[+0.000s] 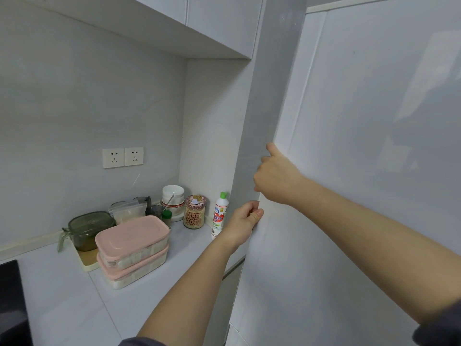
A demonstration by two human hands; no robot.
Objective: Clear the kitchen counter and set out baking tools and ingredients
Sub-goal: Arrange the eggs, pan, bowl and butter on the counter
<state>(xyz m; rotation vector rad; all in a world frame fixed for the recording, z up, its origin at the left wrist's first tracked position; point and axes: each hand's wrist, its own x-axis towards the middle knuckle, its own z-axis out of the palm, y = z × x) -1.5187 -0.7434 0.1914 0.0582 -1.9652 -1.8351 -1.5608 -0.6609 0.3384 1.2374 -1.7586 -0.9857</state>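
door: the tall white door [349,171] on the right, fridge or cupboard, can't tell which. No handle showing, so the long left edge is the only place to grab it.
hands: both are on that edge, fingers curled round it. The right hand [277,176] is higher up and the left hand [245,222] is just below it. Neither is carrying anything else.
how it'll handle: my guess is stiff and fairly heavy, and that glossy face looks slippery. I'd keep the fingers hooked behind the edge and pull evenly.
stuff to clear: two stacked pink-lidded boxes [132,236] sit mid-bench with something pale inside, so probably some weight. I'd take them from below, one at a time, since the stack could slide.
fragile bits: green-lidded container [89,226] on a small board, stacked bowls [173,193] with a spoon in them, and a printed jar [195,212]. All look breakable.
watch out: the white bottle [220,216] stands right beside the left hand. It's tall and narrow and would tip easily.
bench: the bench [62,295] is pale, smooth and shiny, so things will slide on it. The clutter is packed into the back corner.
room: grey wall with two wall sockets [123,157], upper cabinets [212,21] overhead, and a black cooktop [12,308] at bottom left.
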